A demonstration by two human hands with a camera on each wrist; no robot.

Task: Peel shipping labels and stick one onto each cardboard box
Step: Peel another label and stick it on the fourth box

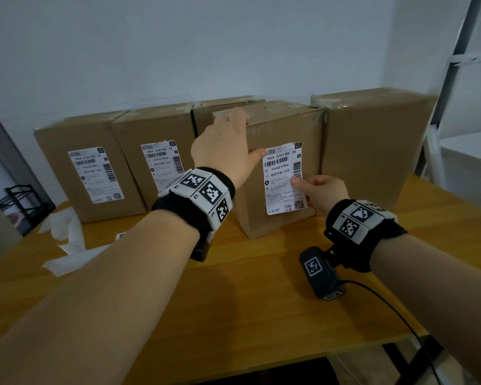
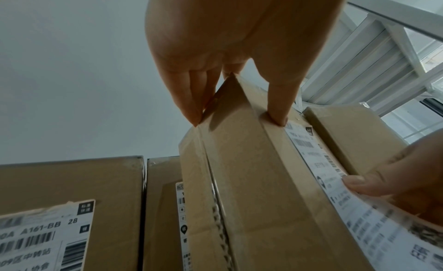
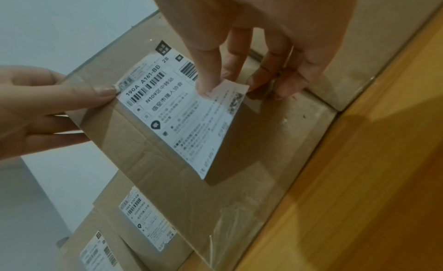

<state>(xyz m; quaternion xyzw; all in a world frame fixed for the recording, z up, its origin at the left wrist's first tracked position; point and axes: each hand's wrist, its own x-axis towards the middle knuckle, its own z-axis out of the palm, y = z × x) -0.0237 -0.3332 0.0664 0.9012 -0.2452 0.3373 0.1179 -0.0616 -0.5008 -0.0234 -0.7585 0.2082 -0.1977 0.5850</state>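
Here, everything is placed against the front box.
Table (image 1: 261, 287): yellow wood, carrying the whole row; crumpled white backing paper (image 1: 67, 237) lies well left of the front box, likely cast-off liner.
Unlabelled box (image 1: 372, 145): tallest, just right of the front box, its face bare, so it seems the next to do.
Labelled boxes: two stand left of the front box, one at far left (image 1: 86, 168) and one nearer (image 1: 156, 154), each with a label already on its face.
Front box (image 1: 283, 173): pulled forward of the row, upright, face to the person for pasting.
Left hand (image 1: 225, 145): fingers hooked over the front box's top corner to steady it, thumb pinning the label's upper left corner.
Right hand (image 1: 320, 193): thumb and forefinger pinch the label's right edge, holding that side off the cardboard.
Label (image 1: 285, 179): on the front box's face, top stuck, lower right lifted; how much has bonded is hard to tell.
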